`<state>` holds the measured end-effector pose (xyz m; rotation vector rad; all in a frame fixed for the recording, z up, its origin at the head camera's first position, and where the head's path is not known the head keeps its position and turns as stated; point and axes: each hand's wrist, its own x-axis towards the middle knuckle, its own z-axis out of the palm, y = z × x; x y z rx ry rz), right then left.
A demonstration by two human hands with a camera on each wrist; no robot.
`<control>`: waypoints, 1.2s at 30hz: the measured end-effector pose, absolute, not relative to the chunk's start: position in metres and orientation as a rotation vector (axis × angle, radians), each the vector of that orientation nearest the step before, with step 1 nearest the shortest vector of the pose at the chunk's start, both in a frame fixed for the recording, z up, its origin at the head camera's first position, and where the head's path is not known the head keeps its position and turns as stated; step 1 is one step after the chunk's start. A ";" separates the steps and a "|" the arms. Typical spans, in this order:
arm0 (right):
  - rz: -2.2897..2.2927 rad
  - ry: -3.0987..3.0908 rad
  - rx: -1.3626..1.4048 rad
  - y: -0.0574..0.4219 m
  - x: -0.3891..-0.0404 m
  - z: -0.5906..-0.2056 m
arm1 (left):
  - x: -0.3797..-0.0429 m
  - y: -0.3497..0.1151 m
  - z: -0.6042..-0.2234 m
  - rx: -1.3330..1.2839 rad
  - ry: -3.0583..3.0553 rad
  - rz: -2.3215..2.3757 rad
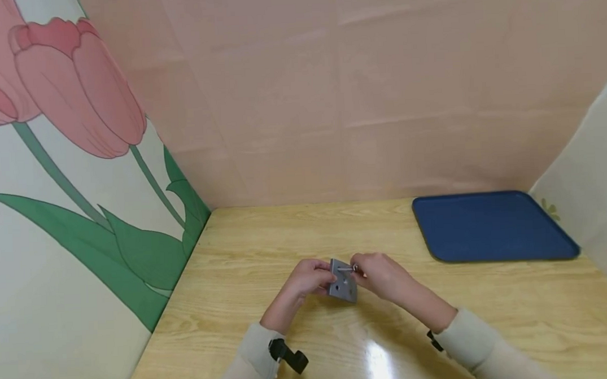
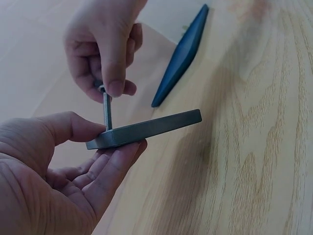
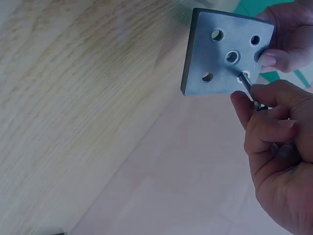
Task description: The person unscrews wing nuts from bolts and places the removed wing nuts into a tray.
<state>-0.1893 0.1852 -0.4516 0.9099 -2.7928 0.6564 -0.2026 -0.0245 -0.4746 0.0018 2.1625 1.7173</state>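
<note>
A square grey metal plate with several round holes is held off the table, tilted. My left hand grips it near one edge, thumb on the holed face and fingers beneath, as the left wrist view shows. Between the thumb and fingertips of my right hand is the head end of a slim metal bolt. In the right wrist view, the bolt's tip meets a corner hole of the plate, close to the left thumb. How deep the tip sits cannot be seen. My fingers mostly hide the bolt's head.
A dark blue tray lies at the table's back right. The wooden table meets a pinkish backdrop behind, a tulip-printed panel on the left and a pale flowered panel on the right.
</note>
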 end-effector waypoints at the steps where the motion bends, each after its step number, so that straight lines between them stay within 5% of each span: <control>1: 0.660 -2.783 0.910 0.186 -0.190 -0.451 | -0.203 -0.025 -0.474 0.004 2.165 1.719; 21: 1.117 -2.888 0.843 0.213 -0.205 -0.454 | -0.203 -0.023 -0.483 -0.052 2.100 1.744; 36: 0.758 -2.952 0.729 0.251 -0.224 -0.458 | -0.204 -0.021 -0.496 -0.044 1.968 1.830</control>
